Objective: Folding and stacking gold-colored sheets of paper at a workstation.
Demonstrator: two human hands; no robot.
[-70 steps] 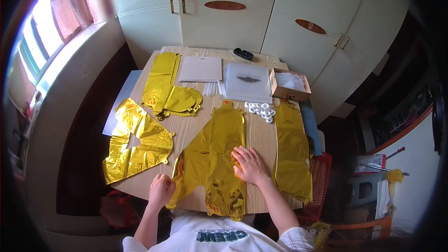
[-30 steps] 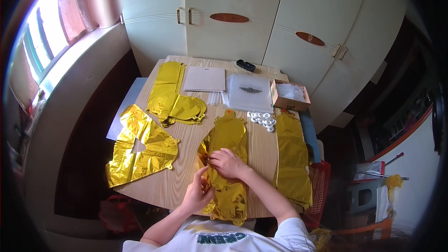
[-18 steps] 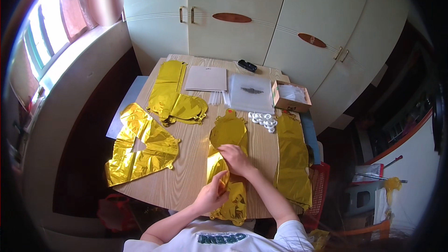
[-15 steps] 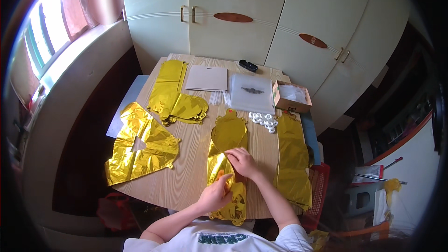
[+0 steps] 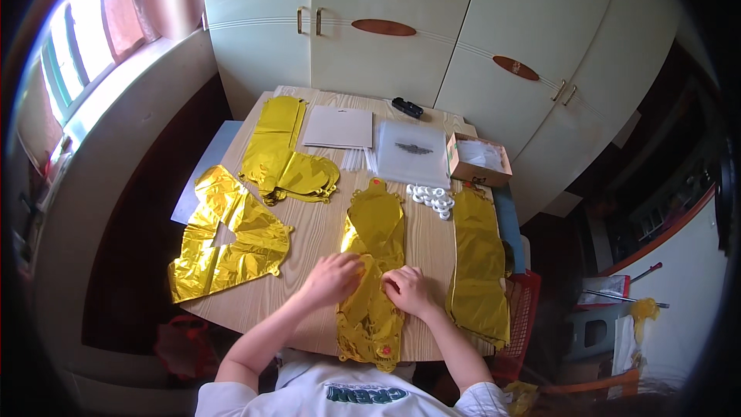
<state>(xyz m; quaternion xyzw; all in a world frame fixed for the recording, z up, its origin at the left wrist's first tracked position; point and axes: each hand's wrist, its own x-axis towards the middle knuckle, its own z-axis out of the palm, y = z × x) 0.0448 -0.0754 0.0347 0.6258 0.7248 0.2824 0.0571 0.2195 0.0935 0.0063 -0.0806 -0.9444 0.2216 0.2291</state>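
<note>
A gold foil balloon (image 5: 374,220), flat and folded into a long strip, lies lengthwise in front of me on the wooden table. My left hand (image 5: 333,278) rests over its left edge near the middle, fingers stretched across the foil. At the opposite edge, my right hand (image 5: 407,290) has its fingers curled in against the foil, seemingly pinching it; the fingertips are partly hidden. To the left lies a crumpled gold foil piece (image 5: 251,224) with a hole in it. A stack of long gold foil pieces (image 5: 478,262) lies to the right.
Farther back are more folded gold foils (image 5: 270,139), a pale card stack (image 5: 340,125), white sticks (image 5: 358,160), clear plastic bags (image 5: 421,166), white rings (image 5: 434,198), an open carton (image 5: 482,174) and a black object (image 5: 407,107). A red basket (image 5: 521,316) stands at the right edge.
My left hand has moved up and left, from the strip's lower half to its left edge. My right hand has come down along the right edge. The lower foil now lies flatter.
</note>
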